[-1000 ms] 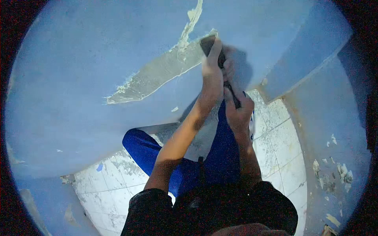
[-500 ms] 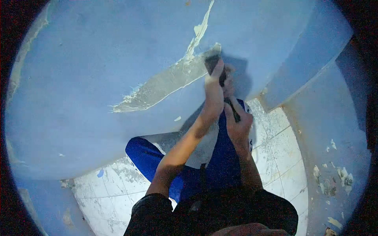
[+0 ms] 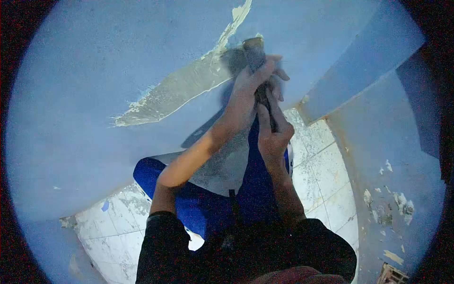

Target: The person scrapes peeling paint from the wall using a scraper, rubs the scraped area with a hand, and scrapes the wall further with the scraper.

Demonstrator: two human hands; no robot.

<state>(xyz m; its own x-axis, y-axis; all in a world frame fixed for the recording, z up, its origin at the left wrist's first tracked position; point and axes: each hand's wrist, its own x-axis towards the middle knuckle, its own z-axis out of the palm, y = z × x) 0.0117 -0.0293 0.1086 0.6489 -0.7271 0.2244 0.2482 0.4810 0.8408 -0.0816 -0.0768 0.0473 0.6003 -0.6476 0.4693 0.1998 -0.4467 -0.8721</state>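
A dark elongated tool (image 3: pixel 255 56) stands out against the blue wall, its upper end over the right end of a grey bare patch (image 3: pixel 182 92). My left hand (image 3: pixel 243 92) is around the tool's middle, with some fingers sticking out on its right side. Lower down, my right hand (image 3: pixel 275 141) grips the dark handle end, thumb and forefinger along it. Motion blur and the hands hide parts of the tool, so its exact kind does not show.
A pale scraped streak (image 3: pixel 235 24) runs up from the grey patch. White floor tiles (image 3: pixel 314 163) lie beside my blue-trousered legs (image 3: pixel 257 177). A wall ledge (image 3: pixel 357 75) juts out at right, and the right-hand wall has peeling paint (image 3: pixel 403 207).
Both hands and the tool have moved up along the wall, over the right end of the grey patch. My left fingers now spread more. The whole view has shifted slightly.
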